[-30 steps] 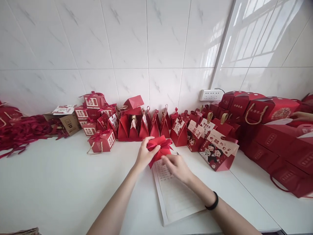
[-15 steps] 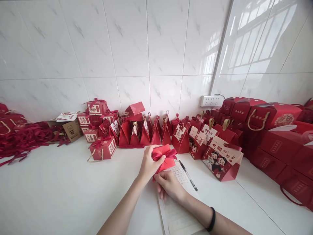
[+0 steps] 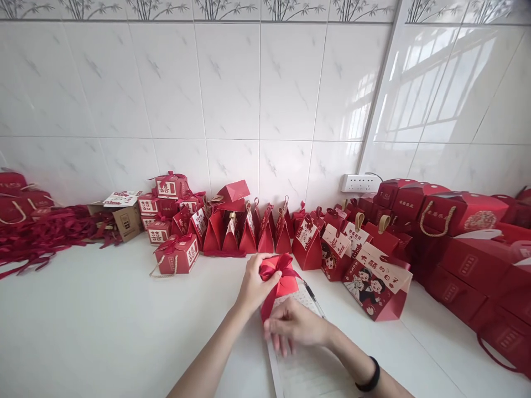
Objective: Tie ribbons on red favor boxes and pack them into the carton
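Note:
My left hand is wrapped round the left side of a small bright red gift box, its thumb pressing on the dark red ribbon tied in a bow on top. One ribbon tail hangs down the near side of the box. At the lower end of that tail, my right hand has its thumb and forefinger closed on the ribbon, slightly blurred. Beneath the box and both hands lies an open notebook with handwriting. A black pen rests along its right edge.
Red candy boxes line the wall behind my hands. Boxes with a cartoon couple stand to the right, beside stacked larger red boxes. Left are ribboned boxes, a cardboard carton and loose ribbons. A power strip sits by the wall.
My right hand has moved down and toward me, drawing the ribbon tail out longer. The box has tipped in my left hand. The camera view has tilted upward.

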`<act>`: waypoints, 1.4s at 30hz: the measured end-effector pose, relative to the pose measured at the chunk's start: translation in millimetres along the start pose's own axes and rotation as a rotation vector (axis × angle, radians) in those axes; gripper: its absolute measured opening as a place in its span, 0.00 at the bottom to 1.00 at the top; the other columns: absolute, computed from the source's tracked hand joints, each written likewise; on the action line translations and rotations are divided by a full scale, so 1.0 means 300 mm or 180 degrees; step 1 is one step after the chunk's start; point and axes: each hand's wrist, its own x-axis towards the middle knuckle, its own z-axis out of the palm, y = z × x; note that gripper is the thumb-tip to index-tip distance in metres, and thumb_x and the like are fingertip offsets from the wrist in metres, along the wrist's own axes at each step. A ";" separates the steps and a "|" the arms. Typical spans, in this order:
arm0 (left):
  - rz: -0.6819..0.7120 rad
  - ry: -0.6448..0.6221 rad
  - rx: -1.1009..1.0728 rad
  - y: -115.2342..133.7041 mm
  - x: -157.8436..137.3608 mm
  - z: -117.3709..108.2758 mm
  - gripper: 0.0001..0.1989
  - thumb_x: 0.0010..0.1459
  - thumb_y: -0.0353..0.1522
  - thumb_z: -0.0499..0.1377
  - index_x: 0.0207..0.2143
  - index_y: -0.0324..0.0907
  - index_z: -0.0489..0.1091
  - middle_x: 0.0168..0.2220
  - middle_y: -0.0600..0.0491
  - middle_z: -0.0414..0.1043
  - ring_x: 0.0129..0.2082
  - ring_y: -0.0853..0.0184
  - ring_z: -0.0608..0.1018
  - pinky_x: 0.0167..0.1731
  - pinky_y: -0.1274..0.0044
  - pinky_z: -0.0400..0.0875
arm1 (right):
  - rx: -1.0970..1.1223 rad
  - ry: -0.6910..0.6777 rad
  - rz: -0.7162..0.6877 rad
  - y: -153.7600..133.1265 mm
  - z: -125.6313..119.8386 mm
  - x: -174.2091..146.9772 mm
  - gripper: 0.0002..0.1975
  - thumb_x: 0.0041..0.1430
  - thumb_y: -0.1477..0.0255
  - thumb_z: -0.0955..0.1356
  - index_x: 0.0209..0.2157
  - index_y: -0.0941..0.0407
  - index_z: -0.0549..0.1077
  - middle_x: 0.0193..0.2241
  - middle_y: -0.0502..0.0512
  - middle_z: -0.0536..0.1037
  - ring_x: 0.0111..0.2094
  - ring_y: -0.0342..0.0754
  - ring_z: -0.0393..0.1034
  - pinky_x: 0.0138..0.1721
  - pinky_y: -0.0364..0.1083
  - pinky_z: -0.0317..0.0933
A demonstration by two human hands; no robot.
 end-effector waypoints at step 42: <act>-0.0094 -0.0230 -0.0066 -0.014 0.008 -0.006 0.18 0.50 0.33 0.61 0.44 0.45 0.64 0.45 0.52 0.68 0.47 0.63 0.70 0.48 0.70 0.64 | -0.0206 0.1838 -0.0121 0.048 -0.169 -0.035 0.27 0.47 0.45 0.66 0.24 0.57 0.64 0.21 0.51 0.69 0.25 0.45 0.66 0.28 0.44 0.64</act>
